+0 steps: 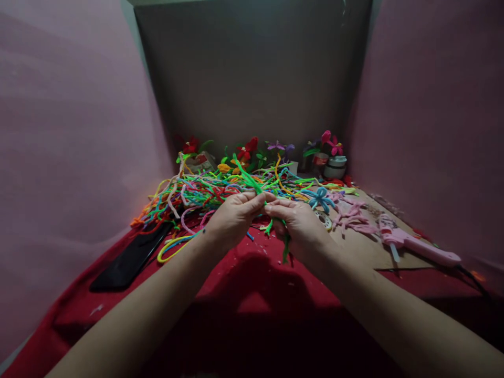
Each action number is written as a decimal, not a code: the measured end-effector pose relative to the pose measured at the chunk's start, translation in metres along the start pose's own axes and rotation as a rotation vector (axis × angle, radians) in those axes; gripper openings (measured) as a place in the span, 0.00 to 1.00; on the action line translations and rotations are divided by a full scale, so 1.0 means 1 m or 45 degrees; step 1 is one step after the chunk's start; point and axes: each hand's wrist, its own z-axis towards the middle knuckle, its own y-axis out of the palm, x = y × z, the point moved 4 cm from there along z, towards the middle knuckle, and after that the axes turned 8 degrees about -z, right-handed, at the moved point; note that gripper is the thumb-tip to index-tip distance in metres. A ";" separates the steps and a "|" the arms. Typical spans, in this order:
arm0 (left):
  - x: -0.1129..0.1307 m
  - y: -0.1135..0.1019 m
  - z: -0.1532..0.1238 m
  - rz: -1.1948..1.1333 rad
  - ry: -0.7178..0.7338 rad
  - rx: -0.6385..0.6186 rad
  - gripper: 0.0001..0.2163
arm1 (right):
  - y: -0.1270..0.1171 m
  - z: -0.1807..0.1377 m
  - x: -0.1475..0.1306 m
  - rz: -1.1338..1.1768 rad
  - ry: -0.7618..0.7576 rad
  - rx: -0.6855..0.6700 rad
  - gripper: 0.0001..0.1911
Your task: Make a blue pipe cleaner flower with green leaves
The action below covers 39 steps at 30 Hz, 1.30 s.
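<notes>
While pale pink walls (74,126) are flanking both sides and a dark grey panel (252,73) is closing off the back, a deep red cloth (232,268) is covering the table (271,244). A tangled heap of multicoloured fuzzy craft stems (205,190) is spreading over the far left and middle, with a flat black phone (128,257) lying just beside it; at right, a brown cardboard sheet (364,249) is carrying a pink glue gun (423,248). Between the hands, held close together, a bundle of bright green fuzzy stems (248,177) is running: the left hand (238,214) is pinching it, the right hand (297,218) is gripping it alongside, and green ends are hanging below the right palm.
</notes>
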 end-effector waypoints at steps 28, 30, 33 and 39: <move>-0.015 -0.052 0.016 0.123 0.092 0.547 0.08 | -0.006 -0.015 0.026 -0.589 0.340 -0.479 0.17; -0.019 -0.050 0.016 0.092 0.058 0.534 0.09 | -0.008 -0.004 0.024 -0.413 0.314 -0.465 0.15; -0.026 -0.045 0.015 0.008 -0.050 0.460 0.08 | -0.007 0.015 0.027 -0.156 0.291 -0.345 0.13; -0.036 -0.037 0.012 -0.095 -0.161 0.330 0.08 | 0.004 0.030 0.039 0.164 0.474 -0.271 0.05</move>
